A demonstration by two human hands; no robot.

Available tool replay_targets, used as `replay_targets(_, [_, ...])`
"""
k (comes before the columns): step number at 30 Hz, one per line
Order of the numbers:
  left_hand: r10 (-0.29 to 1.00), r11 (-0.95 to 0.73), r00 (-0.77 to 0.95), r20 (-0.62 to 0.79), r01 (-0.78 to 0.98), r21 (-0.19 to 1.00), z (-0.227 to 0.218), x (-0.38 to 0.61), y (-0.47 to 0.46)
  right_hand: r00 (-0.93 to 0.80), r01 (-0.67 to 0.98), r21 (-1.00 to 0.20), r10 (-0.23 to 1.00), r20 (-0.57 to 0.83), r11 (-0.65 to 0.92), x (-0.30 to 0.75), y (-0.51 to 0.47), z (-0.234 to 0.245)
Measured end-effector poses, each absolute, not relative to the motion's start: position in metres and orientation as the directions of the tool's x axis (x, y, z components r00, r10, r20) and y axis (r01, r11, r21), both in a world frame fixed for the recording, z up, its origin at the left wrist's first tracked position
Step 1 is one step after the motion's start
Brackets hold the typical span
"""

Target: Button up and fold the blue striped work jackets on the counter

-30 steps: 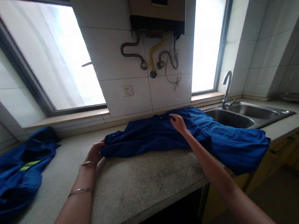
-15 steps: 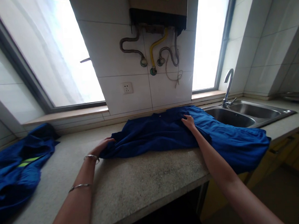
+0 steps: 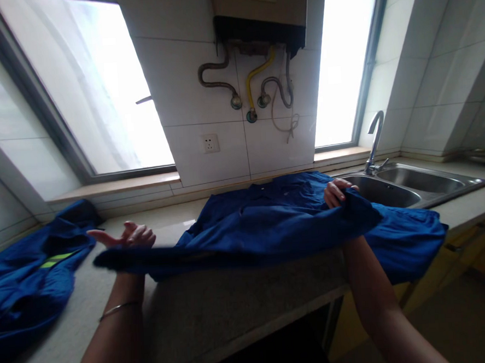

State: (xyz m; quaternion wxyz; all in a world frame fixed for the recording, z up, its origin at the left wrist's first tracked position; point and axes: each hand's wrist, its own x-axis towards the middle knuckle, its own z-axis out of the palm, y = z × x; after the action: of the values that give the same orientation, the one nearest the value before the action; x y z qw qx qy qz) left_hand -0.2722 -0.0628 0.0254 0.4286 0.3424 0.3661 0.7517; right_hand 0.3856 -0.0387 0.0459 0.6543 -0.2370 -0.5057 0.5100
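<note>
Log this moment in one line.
left hand: holds blue garment | right hand: grips blue garment | near edge: raised above counter

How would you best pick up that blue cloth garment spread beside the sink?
Grip the blue cloth garment by its near edge at both ends, coming from the front of the speckled stone counter: it lies spread wide, so one middle grip would likely bunch it.
</note>
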Motion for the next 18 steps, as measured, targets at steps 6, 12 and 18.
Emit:
replay_targets(6, [0.915,-0.364,-0.228,0.332,-0.820,0.442,0.021,-0.283,-0.064,-0.365,-0.886,-0.430,0.310,0.878,0.175,0.406,-0.034,0.053])
replay_targets(12, [0.962,-0.251,-0.122,0.243,-0.737,0.627,0.024,-0.266,-0.057,-0.550,-0.397,-0.832,0.625,0.554,0.388,0.352,-0.060,0.085])
replay_targets(18, [0.949,-0.020,0.288,0.132,-0.363,0.931,0.025,-0.205,-0.047,-0.773,0.424,-0.725,0.634,0.021,0.542,0.273,-0.111,0.093])
